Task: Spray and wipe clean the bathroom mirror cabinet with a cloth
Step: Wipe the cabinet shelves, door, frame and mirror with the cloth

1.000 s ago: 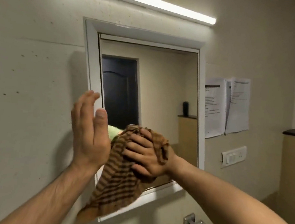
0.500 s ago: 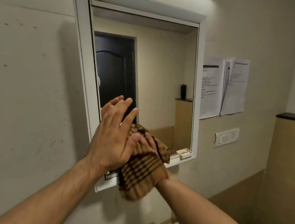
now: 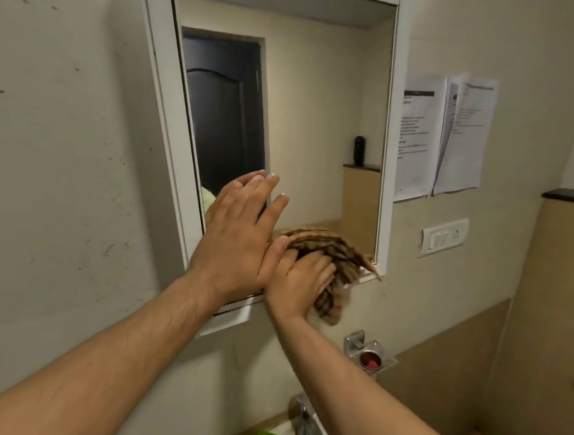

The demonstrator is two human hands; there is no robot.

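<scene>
Wall sheets [image 3: 419,138] illegible; cloth [image 3: 341,252] touches mirror [image 3: 314,116].

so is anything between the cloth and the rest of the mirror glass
Only the left hand, spread open over the lower left of the mirror, right beside the cloth that the right hand grips. Upward and rightward, nothing visible blocks the glass.

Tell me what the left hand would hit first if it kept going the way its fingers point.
The left hand is flat, fingers aimed up toward the mirror. Going straight on, it would probably meet the glass first, though depth is unclear and it may already touch it.
</scene>
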